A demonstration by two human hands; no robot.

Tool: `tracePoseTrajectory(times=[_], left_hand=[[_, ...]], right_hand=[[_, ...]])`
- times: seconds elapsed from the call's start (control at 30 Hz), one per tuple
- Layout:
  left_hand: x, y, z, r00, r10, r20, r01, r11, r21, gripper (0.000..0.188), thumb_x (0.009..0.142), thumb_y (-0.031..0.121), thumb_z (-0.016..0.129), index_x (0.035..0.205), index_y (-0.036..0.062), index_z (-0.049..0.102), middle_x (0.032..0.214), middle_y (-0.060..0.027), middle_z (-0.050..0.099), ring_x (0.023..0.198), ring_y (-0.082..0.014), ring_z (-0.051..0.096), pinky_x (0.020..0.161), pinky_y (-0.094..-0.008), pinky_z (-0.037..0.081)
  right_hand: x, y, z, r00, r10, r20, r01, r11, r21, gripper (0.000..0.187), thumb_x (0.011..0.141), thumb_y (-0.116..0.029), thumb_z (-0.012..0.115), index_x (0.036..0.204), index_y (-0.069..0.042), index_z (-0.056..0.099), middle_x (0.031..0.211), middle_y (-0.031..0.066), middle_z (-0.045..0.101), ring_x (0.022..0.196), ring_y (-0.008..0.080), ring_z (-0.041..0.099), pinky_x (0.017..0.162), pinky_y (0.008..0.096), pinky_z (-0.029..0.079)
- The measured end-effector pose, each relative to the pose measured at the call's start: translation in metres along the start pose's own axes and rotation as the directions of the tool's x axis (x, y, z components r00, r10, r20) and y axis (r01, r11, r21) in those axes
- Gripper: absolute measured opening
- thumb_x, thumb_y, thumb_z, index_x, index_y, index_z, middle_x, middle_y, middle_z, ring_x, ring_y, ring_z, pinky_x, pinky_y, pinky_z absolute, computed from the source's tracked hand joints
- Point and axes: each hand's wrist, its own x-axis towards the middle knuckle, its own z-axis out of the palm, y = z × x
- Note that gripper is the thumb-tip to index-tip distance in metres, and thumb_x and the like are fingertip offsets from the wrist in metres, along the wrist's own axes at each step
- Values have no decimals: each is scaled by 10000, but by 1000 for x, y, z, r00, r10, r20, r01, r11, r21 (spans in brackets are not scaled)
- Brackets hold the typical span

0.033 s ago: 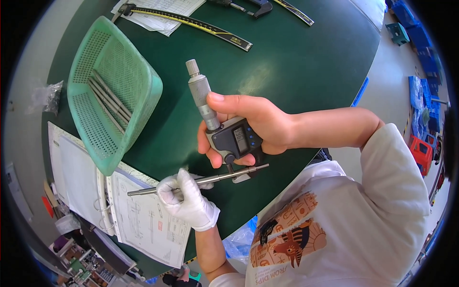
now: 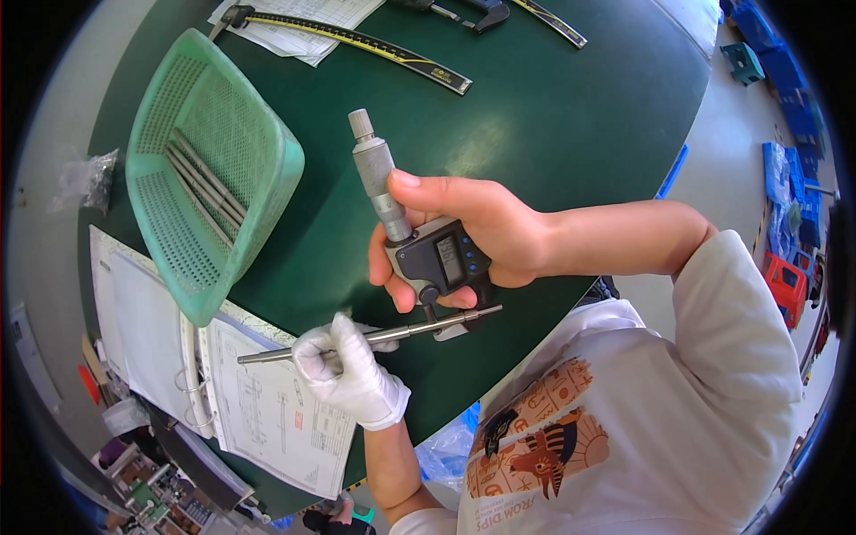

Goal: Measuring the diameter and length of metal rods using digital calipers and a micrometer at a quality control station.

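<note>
My left hand, in a white glove, is closed round a thin stepped metal rod lying slantwise across the view. In my bare right hand is a digital micrometer, its thumb resting on the silver barrel. The rod's right part passes through the micrometer's measuring gap, by the spindle; whether both faces touch it I cannot make out. My right fingers wrap behind the micrometer and hide part of its frame.
A green perforated basket holding several metal rods stands at left. Below it lies an open ring binder with drawings. A caliper and papers lie at the far edge of the green table, near another micrometer.
</note>
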Motion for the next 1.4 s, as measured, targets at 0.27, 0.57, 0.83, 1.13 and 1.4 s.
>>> tracePoseTrajectory(times=[0.27,0.57,0.83,1.13,1.4], left_hand=[[-4,1,10,994,109,-28,-107,993,38,168,815,77,532,710,77,400,541,4,376,401,-65,365,332,-193,318],[-9,6,13,996,90,3,-90,993,72,180,807,75,551,700,67,406,622,21,383,532,-47,351,471,-194,308],[-7,1,13,998,70,3,-70,994,87,178,803,59,546,702,74,400,626,16,389,516,-49,359,448,-191,318],[-2,7,-8,1000,20,16,-18,992,-121,203,730,-23,600,759,60,418,652,-36,490,469,-69,477,408,-179,381],[82,99,-32,950,297,-99,-305,949,-83,104,776,68,517,839,32,442,673,-63,478,446,-111,443,409,-206,401]], right_hand=[[1,2,-1,1000,15,20,-17,996,92,671,837,-523,181,887,48,530,731,153,579,412,138,453,383,217,373],[0,1,1,1000,-4,-18,5,1000,17,618,818,-533,298,844,31,547,698,124,588,405,117,448,360,209,361],[0,0,-3,1000,-17,0,17,1000,-7,633,810,-557,293,846,22,546,698,123,587,404,119,452,363,209,361],[-1,-3,4,1000,13,19,-14,998,53,683,830,-562,138,880,0,522,700,116,571,396,144,436,404,224,367],[-3,-2,-4,997,35,-63,-31,997,64,649,798,-573,221,875,-11,534,702,106,571,410,140,436,420,231,362]])
